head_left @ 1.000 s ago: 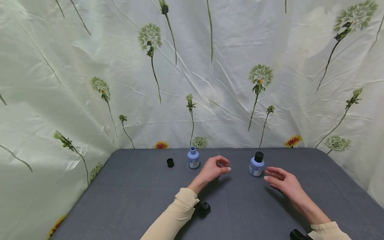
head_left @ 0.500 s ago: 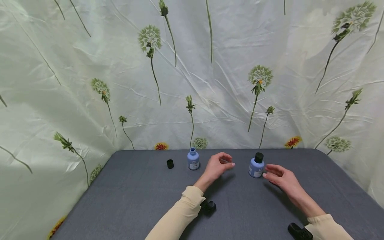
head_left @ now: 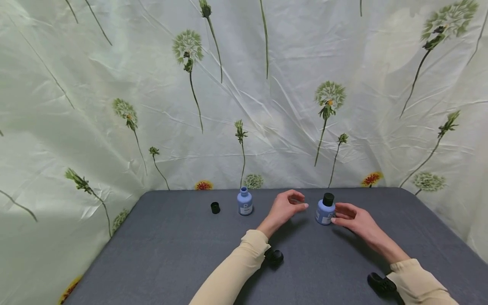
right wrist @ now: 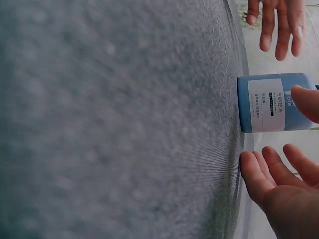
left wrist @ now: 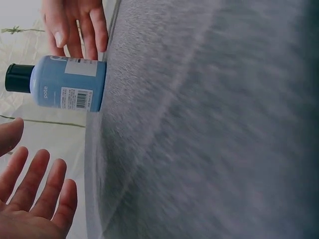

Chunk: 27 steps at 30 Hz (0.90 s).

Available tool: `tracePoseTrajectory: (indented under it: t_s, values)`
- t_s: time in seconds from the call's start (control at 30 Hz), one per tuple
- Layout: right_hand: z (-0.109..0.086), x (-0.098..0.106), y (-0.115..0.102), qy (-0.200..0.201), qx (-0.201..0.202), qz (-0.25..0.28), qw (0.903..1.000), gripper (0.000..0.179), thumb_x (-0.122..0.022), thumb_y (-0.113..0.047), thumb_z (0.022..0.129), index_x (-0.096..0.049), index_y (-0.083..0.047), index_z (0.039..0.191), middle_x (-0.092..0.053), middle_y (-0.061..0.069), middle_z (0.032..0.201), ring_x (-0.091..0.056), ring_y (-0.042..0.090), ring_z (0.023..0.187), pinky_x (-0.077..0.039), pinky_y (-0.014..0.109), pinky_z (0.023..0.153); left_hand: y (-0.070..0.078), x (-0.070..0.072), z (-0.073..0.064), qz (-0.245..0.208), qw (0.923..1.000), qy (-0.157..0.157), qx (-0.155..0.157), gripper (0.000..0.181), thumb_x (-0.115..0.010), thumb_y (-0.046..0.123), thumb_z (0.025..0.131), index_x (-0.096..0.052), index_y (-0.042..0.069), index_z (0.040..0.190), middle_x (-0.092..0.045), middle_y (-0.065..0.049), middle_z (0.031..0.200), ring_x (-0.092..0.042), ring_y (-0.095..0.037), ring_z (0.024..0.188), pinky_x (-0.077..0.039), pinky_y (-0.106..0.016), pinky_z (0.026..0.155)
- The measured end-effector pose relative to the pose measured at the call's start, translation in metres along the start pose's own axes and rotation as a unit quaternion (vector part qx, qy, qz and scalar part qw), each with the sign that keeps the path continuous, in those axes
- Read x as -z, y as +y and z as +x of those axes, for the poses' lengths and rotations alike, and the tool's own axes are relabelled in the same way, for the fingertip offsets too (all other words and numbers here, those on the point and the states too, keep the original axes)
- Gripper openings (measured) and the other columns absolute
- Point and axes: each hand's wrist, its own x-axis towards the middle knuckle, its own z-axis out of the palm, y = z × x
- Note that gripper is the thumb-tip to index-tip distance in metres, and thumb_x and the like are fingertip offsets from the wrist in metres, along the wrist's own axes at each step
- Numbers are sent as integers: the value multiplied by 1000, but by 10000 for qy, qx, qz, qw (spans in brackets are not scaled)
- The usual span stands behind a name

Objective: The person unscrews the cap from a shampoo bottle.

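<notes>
A blue bottle with a black cap [head_left: 325, 209] stands upright on the dark grey table, its white label showing in both wrist views. My right hand [head_left: 357, 220] is at its right side, thumb and fingers spread and right by the bottle. From the left, my left hand [head_left: 286, 207] reaches toward the same bottle, fingers loosely bent and a gap left between. In the left wrist view the left hand [left wrist: 37, 194] has nothing in it. Seen from the right wrist, the right thumb [right wrist: 305, 102] overlaps the bottle [right wrist: 266, 103].
A second blue bottle [head_left: 245, 202], uncapped, stands upright near the table's back edge, left of my left hand. Beside it lies a loose black cap [head_left: 215, 207]. Behind the table [head_left: 171, 254] hangs a pale curtain [head_left: 282, 106] with a flower print.
My left hand has moved right, away from the uncapped bottle and closer to the capped one. My right hand has moved slightly left, up to the capped bottle. Both bottles stay in place.
</notes>
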Motion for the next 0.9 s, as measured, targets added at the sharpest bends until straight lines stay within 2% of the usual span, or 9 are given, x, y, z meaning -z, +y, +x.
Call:
tracePoseTrajectory:
  t_s: [0.23,0.43,0.57,0.73,0.9]
  values:
    - [9,0,-3,-272,82,89,9996,76,-71,-31,92,-35,8,146,-46,32,140,-47,46,127,-46,50,96,2,-9,8,-104,9997,-97,-190,28,-78,17,86,-70,7,112,-70,4,101,-64,-5,86,-51,-25,69]
    - [16,2,-2,-531,142,94,9984,75,-72,-30,92,-35,7,146,-45,31,141,-47,46,127,-45,52,97,3,-20,12,-570,9978,-246,-215,32,-78,16,86,-69,5,115,-70,1,104,-64,-5,88,-50,-26,64]
    - [21,3,1,-625,147,65,9979,73,-72,-30,91,-38,7,144,-50,29,137,-51,43,124,-47,50,95,4,-28,15,-866,9953,-343,-266,34,-78,15,85,-69,5,117,-71,0,107,-65,-6,93,-49,-25,68]
    - [26,6,4,-721,231,-19,9971,66,-74,-29,90,-46,5,140,-59,21,128,-57,36,117,-50,44,90,9,-37,20,-1092,9921,-467,-403,30,-78,11,84,-72,12,113,-71,8,104,-64,-5,97,-50,-25,76]
    - [28,8,5,-747,371,-87,9965,62,-74,-28,89,-50,2,138,-61,20,127,-58,34,116,-51,41,88,15,-41,23,-909,9932,-500,-524,26,-79,12,84,-73,15,109,-70,12,97,-62,-3,93,-49,-24,78]
